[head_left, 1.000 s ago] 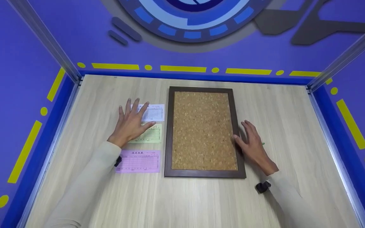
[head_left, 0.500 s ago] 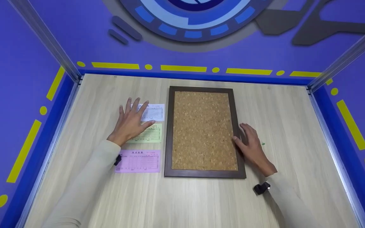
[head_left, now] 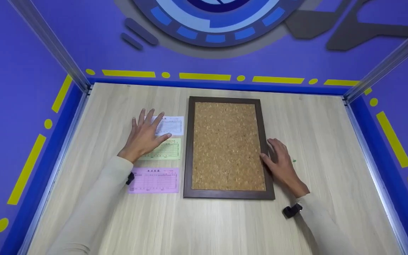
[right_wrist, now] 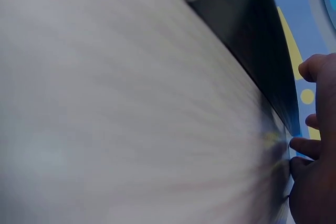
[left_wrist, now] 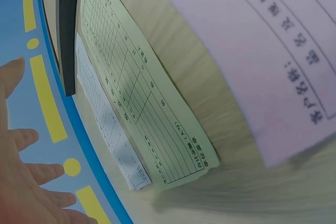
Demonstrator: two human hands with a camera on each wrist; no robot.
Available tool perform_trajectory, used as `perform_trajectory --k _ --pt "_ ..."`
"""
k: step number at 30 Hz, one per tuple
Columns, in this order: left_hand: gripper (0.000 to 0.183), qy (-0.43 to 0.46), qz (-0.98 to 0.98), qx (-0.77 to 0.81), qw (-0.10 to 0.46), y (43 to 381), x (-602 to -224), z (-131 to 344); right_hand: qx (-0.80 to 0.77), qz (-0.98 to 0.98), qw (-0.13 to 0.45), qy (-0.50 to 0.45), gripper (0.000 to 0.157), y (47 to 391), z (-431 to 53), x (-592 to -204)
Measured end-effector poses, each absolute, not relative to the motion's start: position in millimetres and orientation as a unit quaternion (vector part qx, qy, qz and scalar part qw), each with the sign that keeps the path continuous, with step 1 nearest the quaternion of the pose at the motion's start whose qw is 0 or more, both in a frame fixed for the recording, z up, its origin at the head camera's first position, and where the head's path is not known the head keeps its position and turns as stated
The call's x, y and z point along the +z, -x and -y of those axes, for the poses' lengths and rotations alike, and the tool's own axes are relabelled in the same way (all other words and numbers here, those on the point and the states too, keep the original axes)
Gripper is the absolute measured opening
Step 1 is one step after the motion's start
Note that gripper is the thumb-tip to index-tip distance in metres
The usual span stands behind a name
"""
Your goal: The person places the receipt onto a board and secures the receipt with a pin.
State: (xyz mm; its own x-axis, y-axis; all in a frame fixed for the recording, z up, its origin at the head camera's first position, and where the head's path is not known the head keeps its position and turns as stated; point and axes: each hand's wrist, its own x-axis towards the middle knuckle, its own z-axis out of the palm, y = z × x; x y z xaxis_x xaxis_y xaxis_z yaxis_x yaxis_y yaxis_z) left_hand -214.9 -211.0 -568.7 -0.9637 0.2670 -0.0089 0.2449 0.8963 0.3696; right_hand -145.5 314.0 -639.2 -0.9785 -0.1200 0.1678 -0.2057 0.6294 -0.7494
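A cork board (head_left: 227,145) in a dark brown frame lies on the table. To its left lie three printed paper slips in a column: a white slip (head_left: 173,126), a green slip (head_left: 170,148) and a pink slip (head_left: 156,181). My left hand (head_left: 143,137) spreads its fingers over the left parts of the white and green slips. The left wrist view shows that hand (left_wrist: 26,182) raised above the paper, holding nothing. Along the frame's right edge is my right hand (head_left: 282,166), fingers relaxed, thumb at the rim. Whether the thumb touches it, I cannot tell.
The pale wood-grain table (head_left: 218,230) is bounded by blue panels (head_left: 204,63) at the back and both sides, with metal posts in the corners. A small green speck (head_left: 294,160) lies right of my right hand. Each wrist wears a small black camera (head_left: 292,210).
My left hand has shifted slightly left, showing a bit more of the white and green slips. The right hand has moved slightly closer to the frame. Board and slips stay in place.
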Motion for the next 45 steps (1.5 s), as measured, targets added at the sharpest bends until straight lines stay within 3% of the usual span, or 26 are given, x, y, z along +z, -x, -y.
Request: perform_trajectory --k 20,45 --pt "0.089 -0.113 -0.967 0.221 0.059 225 -581 223 0.414 0.898 0.066 -0.135 0.059 146 -317 -641" --pt "0.068 -0.106 -0.918 0.376 0.063 236 -587 246 0.411 0.903 0.044 -0.12 0.054 144 -318 -642"
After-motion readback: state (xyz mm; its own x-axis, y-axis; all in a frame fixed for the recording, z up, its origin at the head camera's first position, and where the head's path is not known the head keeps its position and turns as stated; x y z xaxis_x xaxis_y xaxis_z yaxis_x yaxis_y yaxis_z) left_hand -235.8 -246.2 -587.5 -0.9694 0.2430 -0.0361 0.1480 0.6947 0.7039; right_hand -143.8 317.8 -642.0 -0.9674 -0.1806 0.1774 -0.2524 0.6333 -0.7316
